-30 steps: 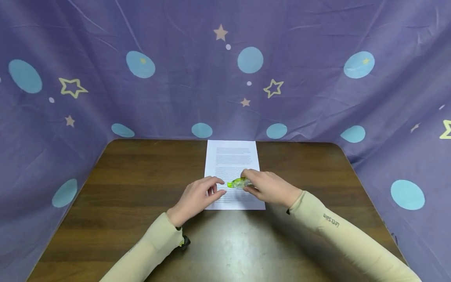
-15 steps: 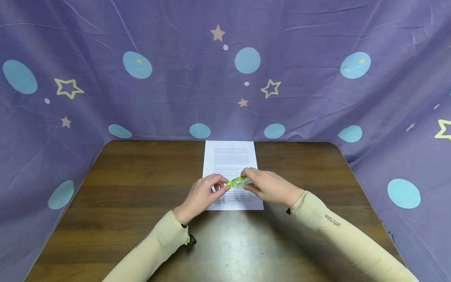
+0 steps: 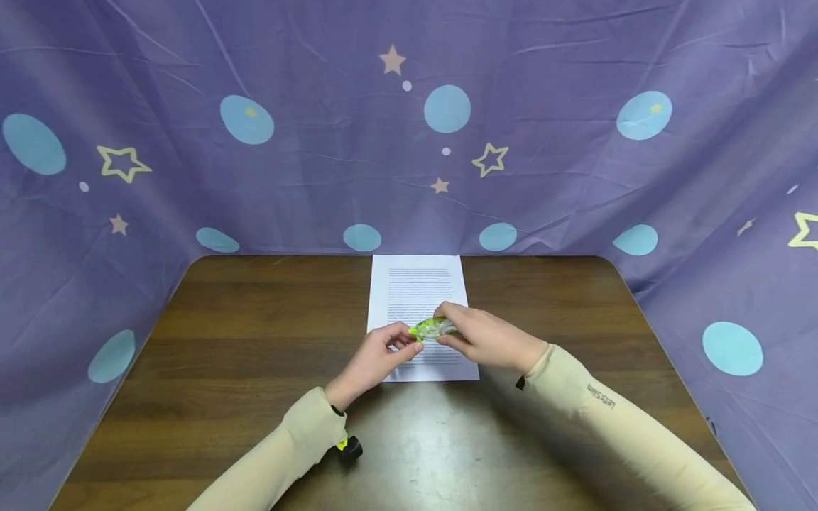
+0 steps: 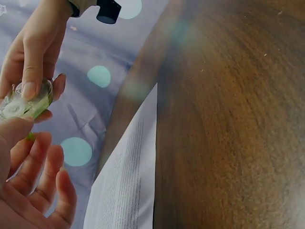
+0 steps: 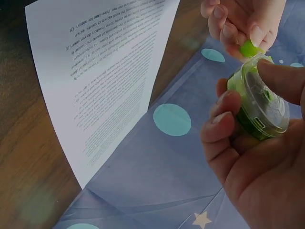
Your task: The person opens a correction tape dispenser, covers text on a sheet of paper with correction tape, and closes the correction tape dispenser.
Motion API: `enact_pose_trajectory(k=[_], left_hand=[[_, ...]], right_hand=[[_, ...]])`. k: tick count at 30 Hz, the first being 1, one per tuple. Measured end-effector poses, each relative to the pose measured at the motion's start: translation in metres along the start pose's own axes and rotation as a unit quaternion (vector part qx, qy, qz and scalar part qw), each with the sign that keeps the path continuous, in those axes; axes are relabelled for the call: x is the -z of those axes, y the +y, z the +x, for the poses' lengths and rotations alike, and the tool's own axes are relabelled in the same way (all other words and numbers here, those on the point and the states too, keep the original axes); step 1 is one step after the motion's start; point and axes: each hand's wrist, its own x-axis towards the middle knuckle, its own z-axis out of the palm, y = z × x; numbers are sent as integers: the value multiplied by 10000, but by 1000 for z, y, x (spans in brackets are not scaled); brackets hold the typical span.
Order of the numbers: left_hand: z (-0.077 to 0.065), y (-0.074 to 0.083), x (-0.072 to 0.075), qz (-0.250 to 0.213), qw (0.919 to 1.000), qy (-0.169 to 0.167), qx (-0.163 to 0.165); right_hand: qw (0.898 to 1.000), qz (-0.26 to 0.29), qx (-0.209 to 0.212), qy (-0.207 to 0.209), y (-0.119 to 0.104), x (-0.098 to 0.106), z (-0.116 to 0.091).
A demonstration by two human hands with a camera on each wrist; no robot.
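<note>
My right hand point(image 3: 491, 338) grips a correction tape dispenser point(image 3: 434, 327) with a clear body and bright green parts. Its thumb presses one side and its fingers curl under the other, as the right wrist view shows. The dispenser's tip points left, toward my left hand point(image 3: 375, 355). Between thumb and index finger, that hand pinches the small green cap point(image 5: 250, 49) at the tip; its other fingers are loosely curled. Both hands are held over a sheet of printed paper point(image 3: 422, 284), and they hide part of its lower text.
The paper lies on a dark brown wooden table point(image 3: 268, 312), its far edge near the back edge. A purple curtain point(image 3: 319, 142) with stars and blue dots surrounds the table's back and sides. A small black device point(image 3: 351, 450) hangs at the left wrist.
My left hand has moved right to the dispenser's tip and now pinches the green cap. The right hand has stayed nearly still, holding the dispenser.
</note>
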Motion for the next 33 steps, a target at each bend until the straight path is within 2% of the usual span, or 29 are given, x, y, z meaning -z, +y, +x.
enact_pose_trajectory(k=[7, 9, 12, 15, 18, 23, 27, 30, 33], left_hand=[[3, -1, 4, 72, 9994, -343, 31], [3, -4, 9, 306, 9986, -427, 0], [5, -6, 18, 1016, 9935, -488, -153], [8, -7, 28, 1765, 9827, -503, -262], [12, -7, 36, 2263, 9724, -536, -154], [22, -18, 48, 2792, 9579, -634, 192], [30, -29, 55, 3142, 9459, -751, 317], [36, -36, 60, 3673, 9263, -809, 210], [45, -42, 65, 4281, 8995, -870, -2]], right_hand=[[9998, 178, 25, -120, 2, 2, 5], [9997, 219, 6, -104, 5, 4, 6], [9996, 216, -140, -66, 12, 6, 10], [9992, 172, -344, -81, 20, 7, 14], [9985, 123, -515, -129, 29, 5, 19], [9977, -21, -662, -165, 44, 0, 33], [9960, -222, -827, -259, 51, -4, 45], [9944, -483, -879, -335, 58, -8, 56], [9915, -753, -959, -454, 66, -11, 69]])
